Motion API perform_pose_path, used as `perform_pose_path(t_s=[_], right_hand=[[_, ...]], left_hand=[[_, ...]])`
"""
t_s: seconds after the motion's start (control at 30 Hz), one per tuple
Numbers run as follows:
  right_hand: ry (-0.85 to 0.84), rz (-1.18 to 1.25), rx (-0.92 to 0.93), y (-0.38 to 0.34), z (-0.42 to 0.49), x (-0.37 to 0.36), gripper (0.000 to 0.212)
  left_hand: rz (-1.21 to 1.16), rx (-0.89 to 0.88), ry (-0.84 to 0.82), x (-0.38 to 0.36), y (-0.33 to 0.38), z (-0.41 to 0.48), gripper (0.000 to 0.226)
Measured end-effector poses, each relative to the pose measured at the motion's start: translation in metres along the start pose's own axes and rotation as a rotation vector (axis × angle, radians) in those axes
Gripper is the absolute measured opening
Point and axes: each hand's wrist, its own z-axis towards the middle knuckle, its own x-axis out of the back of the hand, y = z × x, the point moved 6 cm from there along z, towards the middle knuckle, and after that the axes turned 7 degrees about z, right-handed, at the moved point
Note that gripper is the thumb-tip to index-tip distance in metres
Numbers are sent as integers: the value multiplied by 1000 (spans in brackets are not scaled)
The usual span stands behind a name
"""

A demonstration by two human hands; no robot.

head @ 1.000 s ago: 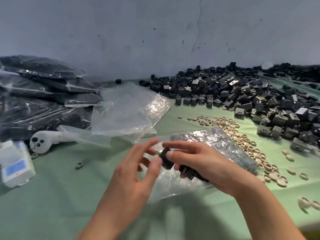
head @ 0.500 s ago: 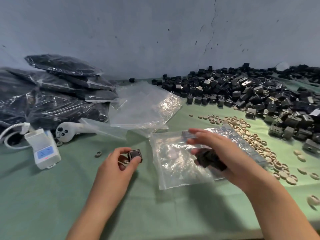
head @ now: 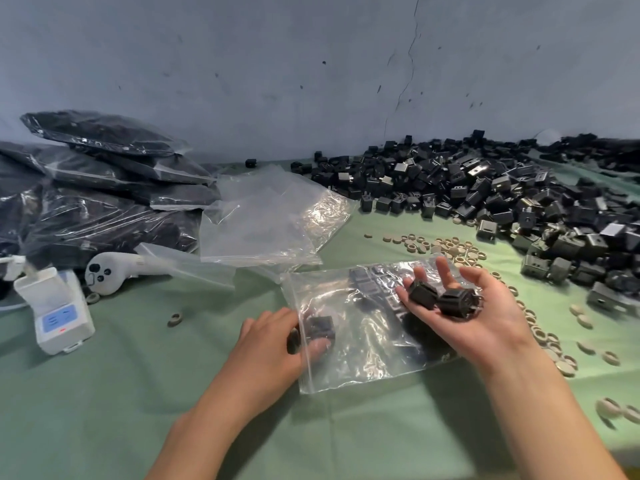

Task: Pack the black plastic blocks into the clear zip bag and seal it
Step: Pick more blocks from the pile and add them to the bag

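Clear zip bag (head: 363, 356) is part-filled, unsealed; one black block (head: 320, 329) is pinched inside by left hand (head: 266, 344), two blocks (head: 440, 299) borne on flat right hand (head: 488, 327).

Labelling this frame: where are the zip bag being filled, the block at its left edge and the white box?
zip bag (head: 367, 358), head view, clear film mid-bag.
block at bag's left edge (head: 320, 328), head view, its dark face.
white box (head: 58, 320), head view, its blue label.

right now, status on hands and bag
Left hand pinches one black block at clear zip bag mouth. Right hand palm up, two black blocks resting on it. Bag unsealed. Beige rings beside bag.
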Motion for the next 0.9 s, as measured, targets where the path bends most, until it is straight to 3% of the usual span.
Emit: perform_pose_path(t_s=[0.13,0.27,0.43,0.57,0.73,0.9], right_hand=[[-17,28,29,-5,8,-4,23],[-60,-2,72,-11,16,-7,36],[-59,-31,57,-14,25,-7,36],[-37,-33,56,-17,32,-7,38],[-90,-42,111,-20,35,-11,36],[-81,-61,87,-13,36,-14,47]], left_hand=[[-64,15,-72,-4,-9,7,45],[-59,-44,-67,-10,7,26,52],[-127,-102,-73,-21,29,48,38],[-418,-148,-132,-38,43,58,26],[-242,-94,-97,-39,41,66,38],[-213,-116,-61,-29,45,60,24]])
